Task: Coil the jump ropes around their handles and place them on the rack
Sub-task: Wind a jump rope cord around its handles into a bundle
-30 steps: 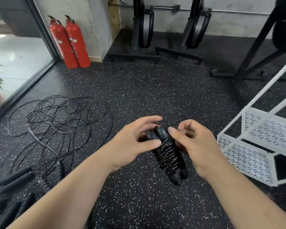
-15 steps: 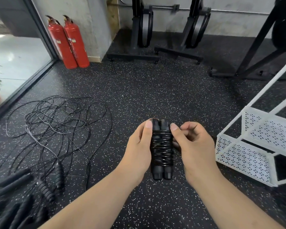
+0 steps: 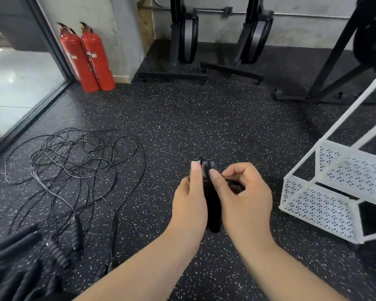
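The left hand is gripping the paired handles, its thumb lying up along them. The right hand is pressing in from the other side, with thumb and forefinger pinching what looks like the cord end. The bundle is standing upright between the palms, above the floor and near the rack, but not on it.

Blur and fingers are hiding the wraps, so I cannot tell whether the end is tucked. If it is not, easing that pinch is likely to let the springy cord unwind. A loosening left grip risks the two handles sliding apart and slackening the coil. Set down carelessly, the round bundle may roll off the shelf. The tangle is lying well apart on the left, so it is posing little risk of snagging.
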A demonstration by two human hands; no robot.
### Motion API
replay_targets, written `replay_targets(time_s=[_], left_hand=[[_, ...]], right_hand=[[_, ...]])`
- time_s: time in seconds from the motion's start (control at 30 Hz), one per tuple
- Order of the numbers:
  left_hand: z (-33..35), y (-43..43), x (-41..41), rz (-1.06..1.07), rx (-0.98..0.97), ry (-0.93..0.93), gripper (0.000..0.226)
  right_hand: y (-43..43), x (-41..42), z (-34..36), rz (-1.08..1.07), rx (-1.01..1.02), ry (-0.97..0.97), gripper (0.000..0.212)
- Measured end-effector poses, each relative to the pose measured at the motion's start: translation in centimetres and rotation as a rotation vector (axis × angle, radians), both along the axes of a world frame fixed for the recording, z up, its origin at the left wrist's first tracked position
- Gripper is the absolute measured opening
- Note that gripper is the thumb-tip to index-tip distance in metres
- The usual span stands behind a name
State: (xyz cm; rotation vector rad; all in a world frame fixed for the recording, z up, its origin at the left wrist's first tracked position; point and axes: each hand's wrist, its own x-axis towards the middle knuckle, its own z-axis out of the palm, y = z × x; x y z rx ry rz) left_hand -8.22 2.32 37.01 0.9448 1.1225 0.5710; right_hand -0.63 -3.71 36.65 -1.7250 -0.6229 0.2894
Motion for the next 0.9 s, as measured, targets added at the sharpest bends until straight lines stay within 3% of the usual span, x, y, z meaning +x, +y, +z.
replay_targets(time_s=[0.13,0.27,0.33,0.47,0.6,0.67,0.8,0.9], left_hand=[[0.1,0.3,-0.3,-0.067,-0.005,-0.014,0.048],[0.4,2.0,-0.8,-0.012,-0.04,-0.021,0.048],[0.6,2.5,-1.0,0.005,-0.05,-0.051,0.051],[1.0,3.1,-1.1,-0.059,-0.083,-0.2,0.057],[1.0,3.0,-1.1,-0.223,-0.208,-0.348,0.079],[0.7,3.0,-1.2,-0.299,-0.212,-0.41,0.08],[0.1,3.0,-1.4,-0.402,-0.146,-0.405,0.08],[-0.1,2.6,-1.4,-0.428,-0.112,-0.407,0.081]], right_hand=[[0.0,0.6,0.6,0.091,-0.025,-0.033,0.017],[-0.3,1.5,1.6,0.352,-0.114,-0.061,0.02],[-0.3,1.9,1.9,0.337,-0.069,-0.039,0.011],[-0.1,2.5,2.1,0.246,0.093,0.226,0.008],[-0.1,1.9,2.4,0.287,0.241,0.516,0.009],[-0.2,1.7,2.5,0.257,0.261,0.465,0.015],[-0.5,1.4,2.7,0.126,0.16,0.06,0.014],[-0.9,1.3,2.8,0.067,0.125,-0.033,0.015]])
